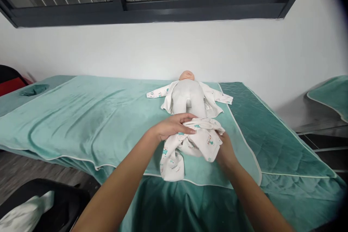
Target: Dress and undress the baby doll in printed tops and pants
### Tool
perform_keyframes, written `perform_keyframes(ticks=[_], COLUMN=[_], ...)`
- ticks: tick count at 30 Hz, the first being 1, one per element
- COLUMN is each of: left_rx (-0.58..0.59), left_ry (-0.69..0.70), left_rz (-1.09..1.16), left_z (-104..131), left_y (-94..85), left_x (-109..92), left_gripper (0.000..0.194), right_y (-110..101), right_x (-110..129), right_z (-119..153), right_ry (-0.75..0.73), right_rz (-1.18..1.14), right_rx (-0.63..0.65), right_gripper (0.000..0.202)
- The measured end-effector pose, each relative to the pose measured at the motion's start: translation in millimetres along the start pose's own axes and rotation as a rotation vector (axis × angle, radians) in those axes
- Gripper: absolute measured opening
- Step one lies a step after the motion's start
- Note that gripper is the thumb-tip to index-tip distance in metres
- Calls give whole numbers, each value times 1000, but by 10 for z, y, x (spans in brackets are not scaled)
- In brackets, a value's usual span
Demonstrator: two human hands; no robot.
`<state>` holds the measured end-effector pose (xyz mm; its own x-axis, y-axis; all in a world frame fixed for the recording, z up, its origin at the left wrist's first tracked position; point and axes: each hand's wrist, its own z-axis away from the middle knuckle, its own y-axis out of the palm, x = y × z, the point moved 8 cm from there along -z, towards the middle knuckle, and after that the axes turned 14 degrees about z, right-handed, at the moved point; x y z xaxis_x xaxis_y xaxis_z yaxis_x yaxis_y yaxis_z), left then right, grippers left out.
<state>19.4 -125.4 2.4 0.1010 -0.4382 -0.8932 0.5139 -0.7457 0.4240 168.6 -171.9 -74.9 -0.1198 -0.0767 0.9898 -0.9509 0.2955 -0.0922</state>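
A baby doll (pixel 187 94) lies on its back on the bed, its head by the wall and its legs toward me. Its white printed jacket (pixel 213 92) is spread open with the sleeves out to both sides. In front of the doll's legs I hold small white baby pants (pixel 201 139) with a green print, bunched up, one leg hanging down. My left hand (pixel 175 127) grips them at the upper left, thumb on top. My right hand (pixel 224 148) holds their right side, its fingers mostly hidden behind the cloth. The doll's feet are hidden by the cloth and my hands.
A light green sheet (pixel 95 116) covers the bed, over a darker green quilted cover (pixel 277 141). The wall and a barred window (pixel 163 11) are behind. At lower left stands a black chair (pixel 65 195) with whitish cloth (pixel 29 212) on it.
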Motion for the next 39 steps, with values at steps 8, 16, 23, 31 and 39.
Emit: perform_keyframes(ticks=[8, 16, 23, 31, 39], left_rx=[-85, -28, -434, -619, -287], left_ry=[211, 175, 341, 493, 280], left_rz=[-36, -556, -659, -681, -200], left_z=[-180, -255, -411, -441, -244], left_y=[-126, -33, -406, -533, -589], left_x=[-196, -327, -466, -619, -402], left_gripper=[57, 62, 39, 21, 33], right_y=[58, 23, -144, -201, -74], right_x=[113, -49, 54, -7, 560], right_z=[-182, -186, -401, -870, -675], right_ry=[78, 144, 2, 26, -314], right_rz=[-231, -234, 165, 276, 489], right_rx=[-37, 3, -57, -51, 53], right_gripper=[32, 32, 41, 45, 36])
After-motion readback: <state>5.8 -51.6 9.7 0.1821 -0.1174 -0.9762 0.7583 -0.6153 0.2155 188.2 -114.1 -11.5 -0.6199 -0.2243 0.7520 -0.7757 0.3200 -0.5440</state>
